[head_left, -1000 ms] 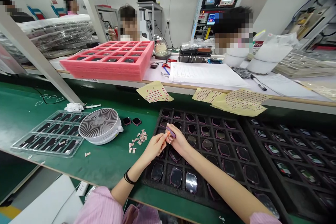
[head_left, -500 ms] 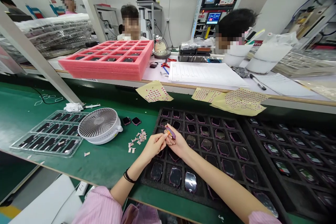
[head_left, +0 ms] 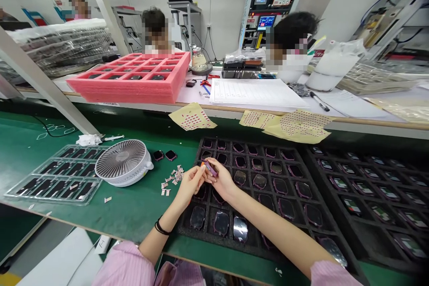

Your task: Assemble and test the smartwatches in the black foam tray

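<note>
- From the head view, the left hand (head_left: 190,184) and right hand (head_left: 222,183) meet over the upper left of the black foam tray (head_left: 251,141), near the bottom centre of the frame.
- The left fingers (head_left: 198,172) are nearly closed in a pinch on a small orange bit (head_left: 203,165); its exact shape is too small to tell.
- The right fingers (head_left: 214,178) curl closed on a small purple piece (head_left: 210,169), which sits between the hands, clear of the tray. Holding it at the fingertips seems to leave it easy to work on.
- The tray's square cells hold pink-rimmed dark pieces (head_left: 221,223), apparently to keep them apart.
- A similar tray (head_left: 335,149) lies at the right, with green-marked pieces (head_left: 351,207) in its cells.
- To the left of the hands, small pale strips (head_left: 172,178) lie loose on the green bench mat (head_left: 134,219), just beside a white fan (head_left: 122,163).
- Farther left is a clear plastic tray (head_left: 53,176).
- Along the upper bench sit a pink foam tray (head_left: 127,85) and dotted yellow sheets (head_left: 298,127).
- Two co-workers (head_left: 156,31) (head_left: 291,38) sit beyond it.
</note>
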{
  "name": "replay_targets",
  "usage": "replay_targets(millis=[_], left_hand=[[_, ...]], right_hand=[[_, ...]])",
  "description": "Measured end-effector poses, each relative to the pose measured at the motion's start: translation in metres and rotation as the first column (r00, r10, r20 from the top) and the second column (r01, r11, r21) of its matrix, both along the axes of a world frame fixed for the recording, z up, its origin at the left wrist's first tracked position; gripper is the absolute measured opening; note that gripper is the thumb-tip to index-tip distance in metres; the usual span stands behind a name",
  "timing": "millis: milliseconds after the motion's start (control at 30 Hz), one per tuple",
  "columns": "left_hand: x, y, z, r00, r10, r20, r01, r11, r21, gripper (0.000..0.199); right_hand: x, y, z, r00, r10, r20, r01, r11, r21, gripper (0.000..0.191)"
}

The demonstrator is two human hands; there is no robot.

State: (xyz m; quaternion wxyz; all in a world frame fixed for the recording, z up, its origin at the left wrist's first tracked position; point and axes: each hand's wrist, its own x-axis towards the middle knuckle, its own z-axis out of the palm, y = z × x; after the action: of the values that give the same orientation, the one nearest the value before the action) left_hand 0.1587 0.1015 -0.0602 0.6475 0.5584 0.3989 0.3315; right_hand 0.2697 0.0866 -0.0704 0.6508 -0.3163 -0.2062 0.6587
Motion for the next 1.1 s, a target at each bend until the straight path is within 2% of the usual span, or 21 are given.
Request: replay_targets(millis=[100,233,300,367,400,467,533,600,667,733,800,867,967,1033,1100], left_hand=[[0.002,0.001,0.004,1.000,0.021,-0.010,-0.021,0.999,0.027,0.048],[-0.008,0.004,0.009,0.999,0.037,-0.039,-0.034,0.997,0.070,0.045],[-0.024,0.009,0.010,0.993,0.082,-0.082,-0.072,0.991,0.116,0.043],[-0.045,0.016,0.010,0.970,0.166,-0.178,-0.124,0.966,0.226,0.040],[-0.056,0.020,0.008,0.945,0.208,-0.252,-0.127,0.945,0.303,0.040],[-0.077,0.027,0.002,0.858,0.250,-0.448,-0.043,0.905,0.423,0.040],[-0.090,0.031,-0.004,0.740,0.244,-0.627,0.069,0.900,0.431,0.038],[-0.094,0.032,-0.007,0.651,0.233,-0.722,0.115,0.910,0.398,0.030],[-0.088,0.032,-0.005,0.617,0.269,-0.740,0.129,0.892,0.433,0.026],[-0.074,0.033,-0.001,0.626,0.307,-0.717,0.176,0.840,0.514,0.027],[-0.052,0.037,0.005,0.670,0.299,-0.679,0.251,0.770,0.587,0.028],[-0.026,0.043,0.008,0.727,0.242,-0.643,0.321,0.708,0.629,0.030],[0.011,0.049,0.009,0.768,0.153,-0.622,0.400,0.643,0.653,0.031],[0.028,0.046,0.008,0.747,0.155,-0.646,0.454,0.591,0.667,0.028],[0.033,0.037,0.010,0.707,0.209,-0.676,0.507,0.516,0.690,0.028]], right_hand=[[-0.002,-0.005,0.002,0.987,-0.068,0.145,0.064,0.997,0.031,0.017],[0.004,-0.003,-0.001,0.924,-0.107,0.366,0.073,0.992,0.104,0.020],[0.012,0.002,-0.005,0.855,-0.185,0.485,0.116,0.979,0.169,0.019],[0.021,0.008,-0.010,0.748,-0.268,0.607,0.164,0.961,0.223,0.018],[0.024,0.010,-0.013,0.693,-0.283,0.664,0.168,0.958,0.232,0.017],[0.027,0.015,-0.020,0.589,-0.256,0.767,0.120,0.966,0.230,0.015],[0.024,0.017,-0.027,0.469,-0.229,0.853,0.046,0.971,0.236,0.014],[0.018,0.019,-0.033,0.352,-0.240,0.905,-0.004,0.966,0.258,0.014],[0.013,0.020,-0.039,0.276,-0.257,0.926,-0.026,0.961,0.275,0.012],[0.011,0.018,-0.041,0.250,-0.257,0.934,-0.042,0.960,0.275,0.011],[0.014,0.013,-0.039,0.203,-0.250,0.947,-0.074,0.960,0.269,0.015],[0.021,0.002,-0.033,0.105,-0.254,0.962,-0.122,0.956,0.266,0.022],[0.039,-0.025,-0.020,-0.084,-0.287,0.954,-0.169,0.948,0.270,0.032],[0.055,-0.049,-0.012,-0.153,-0.279,0.948,-0.162,0.954,0.254,0.035],[0.072,-0.077,-0.007,-0.186,-0.232,0.955,-0.143,0.968,0.207,0.036]])
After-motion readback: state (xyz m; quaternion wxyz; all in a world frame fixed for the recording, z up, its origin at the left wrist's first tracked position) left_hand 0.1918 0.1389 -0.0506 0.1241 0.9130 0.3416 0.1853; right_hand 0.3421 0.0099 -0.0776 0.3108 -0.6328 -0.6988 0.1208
